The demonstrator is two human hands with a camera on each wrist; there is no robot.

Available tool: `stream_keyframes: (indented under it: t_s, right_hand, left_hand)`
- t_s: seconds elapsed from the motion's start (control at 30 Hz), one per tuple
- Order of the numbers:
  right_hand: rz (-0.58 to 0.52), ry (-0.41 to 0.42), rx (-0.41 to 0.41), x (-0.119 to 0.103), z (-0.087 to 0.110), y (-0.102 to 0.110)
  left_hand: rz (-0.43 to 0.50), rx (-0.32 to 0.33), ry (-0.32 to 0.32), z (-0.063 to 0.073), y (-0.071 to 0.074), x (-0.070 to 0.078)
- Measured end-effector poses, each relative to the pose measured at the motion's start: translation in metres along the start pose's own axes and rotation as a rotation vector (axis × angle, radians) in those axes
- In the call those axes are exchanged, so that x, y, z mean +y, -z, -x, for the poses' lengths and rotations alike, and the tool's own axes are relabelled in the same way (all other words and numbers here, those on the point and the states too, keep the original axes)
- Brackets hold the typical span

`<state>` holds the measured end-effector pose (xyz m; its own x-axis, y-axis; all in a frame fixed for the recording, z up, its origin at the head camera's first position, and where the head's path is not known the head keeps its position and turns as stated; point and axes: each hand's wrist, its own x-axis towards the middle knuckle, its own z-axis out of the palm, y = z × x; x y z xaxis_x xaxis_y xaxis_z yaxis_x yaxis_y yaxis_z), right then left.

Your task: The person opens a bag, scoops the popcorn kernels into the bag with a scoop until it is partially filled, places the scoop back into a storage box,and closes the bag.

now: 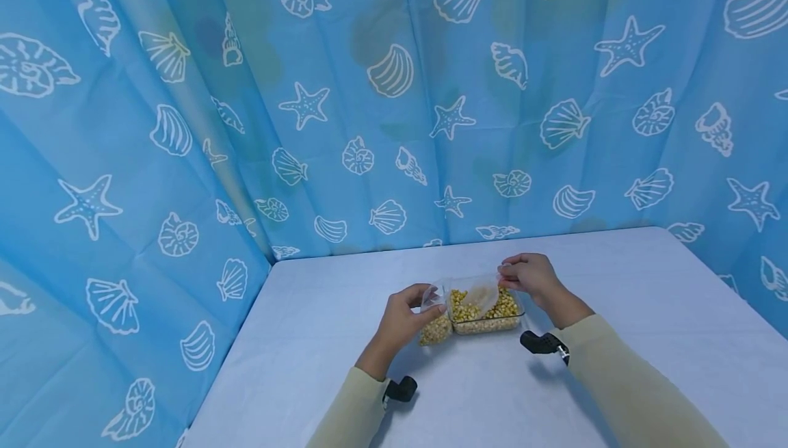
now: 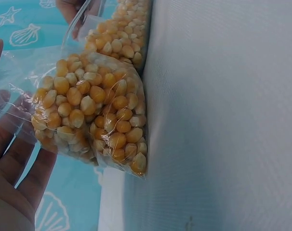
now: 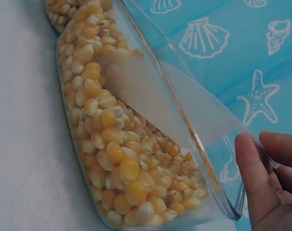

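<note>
A clear plastic bag (image 2: 90, 108) of yellow corn kernels stands on the table against the left end of a rectangular glass container (image 1: 489, 325). My left hand (image 1: 401, 319) holds the bag's upper part between thumb and fingers, its mouth spread. More kernels (image 3: 117, 159) fill the container, heaped unevenly. Over them, a translucent white plastic scoop (image 3: 158, 98) lies with its broad end among the kernels. At the container's far right corner, my right hand (image 1: 537, 278) pinches the scoop's narrow end between thumb and fingers.
A white cloth covers the table (image 1: 320, 325), whose far edge meets a blue curtain (image 1: 345, 195) printed with shells and starfish. Black wrist cameras stick out from both sleeves, the left camera (image 1: 403, 389) and right camera (image 1: 540, 343) low over the table.
</note>
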<state>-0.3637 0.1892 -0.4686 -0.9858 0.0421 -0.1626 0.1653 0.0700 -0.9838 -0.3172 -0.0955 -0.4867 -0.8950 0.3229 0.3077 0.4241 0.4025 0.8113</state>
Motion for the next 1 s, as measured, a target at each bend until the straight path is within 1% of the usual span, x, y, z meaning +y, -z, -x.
stream_keyframes:
  t_s: [0.27,0.5,0.7,0.8,1.0]
  right_hand:
    - [-0.051,-0.048,0.016,-0.001,-0.001,0.001]
    - [-0.112,-0.053,0.022,-0.002,0.000,0.000]
    - [-0.162,-0.089,0.048,0.001,-0.002,0.001]
    - [-0.224,-0.098,0.056,0.004,-0.002,0.004]
    - [-0.449,-0.143,0.080,0.011,0.003,0.015]
  left_hand:
    - [-0.002,0.000,-0.012,-0.001,-0.001,-0.002]
    - [0.015,0.001,-0.015,0.000,0.000,-0.004]
    - [0.018,-0.002,-0.010,0.000,0.000,-0.003]
    - [0.019,-0.002,-0.012,-0.001,0.000,-0.003]
    - [0.020,0.000,-0.027,0.000,-0.001,-0.004]
